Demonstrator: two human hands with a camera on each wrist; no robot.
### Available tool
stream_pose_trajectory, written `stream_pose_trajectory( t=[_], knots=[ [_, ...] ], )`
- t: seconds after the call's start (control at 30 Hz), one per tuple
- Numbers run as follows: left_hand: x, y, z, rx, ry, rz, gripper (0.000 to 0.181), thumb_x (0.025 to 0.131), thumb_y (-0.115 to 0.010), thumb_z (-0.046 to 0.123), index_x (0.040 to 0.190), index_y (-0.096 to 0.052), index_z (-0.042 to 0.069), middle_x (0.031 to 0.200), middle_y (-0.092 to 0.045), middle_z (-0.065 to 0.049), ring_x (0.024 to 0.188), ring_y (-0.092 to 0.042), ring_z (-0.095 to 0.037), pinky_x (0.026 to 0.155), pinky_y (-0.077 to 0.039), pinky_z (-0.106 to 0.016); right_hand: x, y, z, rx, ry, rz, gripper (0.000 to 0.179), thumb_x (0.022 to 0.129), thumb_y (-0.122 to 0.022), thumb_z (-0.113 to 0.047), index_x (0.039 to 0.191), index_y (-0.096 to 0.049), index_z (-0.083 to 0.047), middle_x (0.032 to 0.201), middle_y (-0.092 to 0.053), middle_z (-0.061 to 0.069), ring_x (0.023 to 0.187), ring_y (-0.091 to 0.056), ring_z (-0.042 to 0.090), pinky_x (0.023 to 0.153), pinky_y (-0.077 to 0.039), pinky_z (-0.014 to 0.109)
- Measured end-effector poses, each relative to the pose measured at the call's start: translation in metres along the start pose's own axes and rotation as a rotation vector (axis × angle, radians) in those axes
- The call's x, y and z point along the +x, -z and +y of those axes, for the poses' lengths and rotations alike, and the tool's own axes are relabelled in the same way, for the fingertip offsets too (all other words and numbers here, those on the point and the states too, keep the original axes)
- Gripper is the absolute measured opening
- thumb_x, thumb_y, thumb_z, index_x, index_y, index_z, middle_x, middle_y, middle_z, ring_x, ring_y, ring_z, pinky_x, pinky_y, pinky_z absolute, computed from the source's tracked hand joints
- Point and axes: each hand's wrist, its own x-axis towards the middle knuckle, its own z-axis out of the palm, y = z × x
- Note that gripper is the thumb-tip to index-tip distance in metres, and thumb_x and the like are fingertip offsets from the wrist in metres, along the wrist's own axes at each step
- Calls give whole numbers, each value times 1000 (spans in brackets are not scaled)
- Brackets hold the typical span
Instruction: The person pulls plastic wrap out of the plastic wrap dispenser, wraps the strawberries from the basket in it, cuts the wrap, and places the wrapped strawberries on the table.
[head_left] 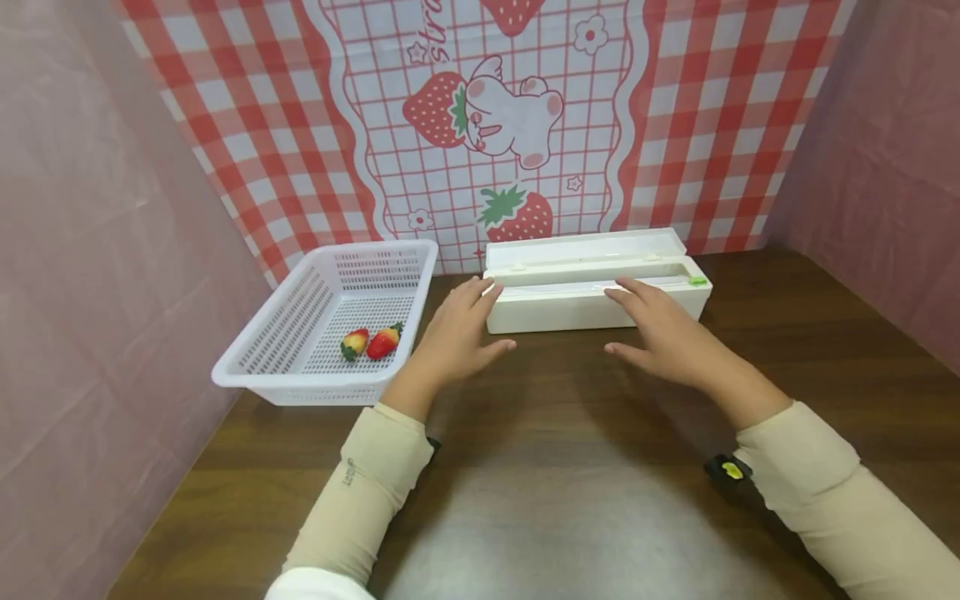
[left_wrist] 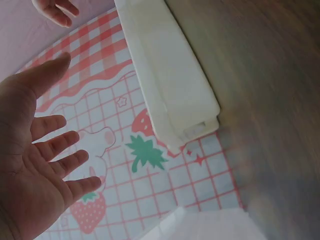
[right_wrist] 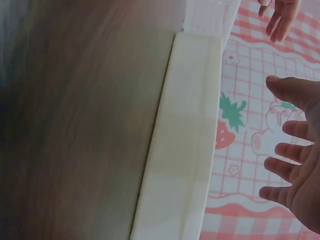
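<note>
A long white cling film dispenser [head_left: 592,312] stands at the back of the table, its lid [head_left: 585,247] tilted up behind it. Inside lies a white roll, and a small green slider [head_left: 697,281] sits at the right end. My left hand [head_left: 459,329] hovers before the dispenser's left end, fingers spread and holding nothing. On the other side my right hand [head_left: 663,337] hovers near its right half, also with spread fingers. The left wrist view shows the left palm [left_wrist: 35,165] free; in the right wrist view the right palm [right_wrist: 305,160] is free too.
A white plastic basket [head_left: 247,367] with slotted walls stands at the left, close to my left forearm. Two strawberries, one redder [head_left: 383,342] and one paler [head_left: 354,343], lie inside. Behind the dispenser hangs a red checked strawberry-print cloth [head_left: 697,125]. Pink cloth [head_left: 97,292] borders the sides.
</note>
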Motion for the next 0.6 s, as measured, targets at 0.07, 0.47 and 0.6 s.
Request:
stream_pose_trajectory(
  t=[0.07, 0.47, 0.6],
  knots=[
    [8, -4, -2, -5, -20, 26, 76, 85, -74, 39, 143, -45, 1, 145, -45, -18, 137, -36, -33, 114, -27, -43, 2, -1, 6, -9, -5, 9, 73, 77, -83, -15, 134, -46, 10, 137, -44, 33, 124, -42, 49, 103, -34, 63],
    [49, -20, -12, -13, 29, 15, 43, 90, -70, 18, 129, -60, 4, 126, -62, -12, 120, -53, -28, 105, -41, -36, 9, -8, 44, -43, 40, 140, 50, 71, -81, 0, 115, -59, 12, 114, -58, 29, 109, -52, 45, 95, -40, 59],
    [63, -29, -14, 3, 50, -25, 35, 91, -67, 12, 126, -63, 5, 125, -63, -11, 119, -55, -27, 103, -43, -35, 9, -9, 54, -46, 21, 160, 45, 70, -80, 3, 109, -60, 11, 107, -61, 28, 105, -54, 45, 93, -42, 57]
  ],
)
